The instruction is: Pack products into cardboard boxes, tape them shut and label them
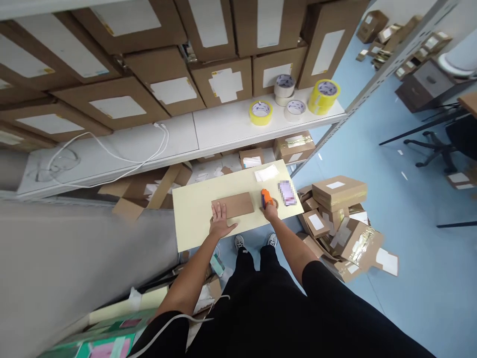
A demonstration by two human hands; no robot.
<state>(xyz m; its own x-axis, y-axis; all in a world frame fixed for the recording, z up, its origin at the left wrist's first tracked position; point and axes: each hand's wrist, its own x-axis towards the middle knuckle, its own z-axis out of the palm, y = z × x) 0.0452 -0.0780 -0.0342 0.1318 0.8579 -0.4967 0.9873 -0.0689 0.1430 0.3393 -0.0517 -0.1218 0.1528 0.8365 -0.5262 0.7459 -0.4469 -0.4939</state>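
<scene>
A flat, narrow brown cardboard box [238,205] lies on a pale yellow table [194,219]. My left hand [220,224] rests on the box's near left end, fingers stretched out flat and thumb apart. To the right of the box, my right hand [270,212] is closed round an orange tape dispenser [266,197]. A tan roll of tape [275,203] shows beside that hand; whether it sits in the dispenser I cannot tell. Farther right lies a blurred, pinkish phone-shaped item [286,193]. White paper slips [267,173] lie behind the dispenser.
A white shelf [179,136] beyond the table bears several labelled cartons [223,82], a yellow tape roll [261,113], white tape rolls [294,110] and a white cable [112,156]. Cardboard boxes [354,238] are heaped on the blue floor at right. A metal upright [387,64] edges the shelf.
</scene>
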